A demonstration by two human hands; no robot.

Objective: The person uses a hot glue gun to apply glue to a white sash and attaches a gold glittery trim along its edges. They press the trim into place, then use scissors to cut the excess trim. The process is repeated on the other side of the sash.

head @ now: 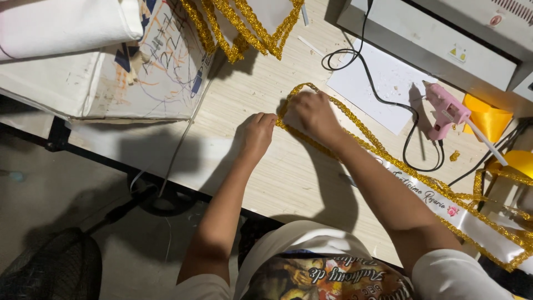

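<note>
A white satin sash [472, 219] edged with gold glitter trim [383, 151] lies diagonally across the light wooden table [277, 178]. My left hand [256, 135] pinches the trim at the sash's pointed end. My right hand [313, 114] presses down on the same end, fingers closed over the trim and fabric. The tip of the sash is hidden under my right hand.
A pink glue gun [447, 111] with a black cord [377, 94] stands on white paper [383, 83] to the right. More gold trim [244, 28] lies at the top. A scribbled board [161, 61], a grey machine [444, 39] and yellow ribbon rolls [488, 118] surround the work.
</note>
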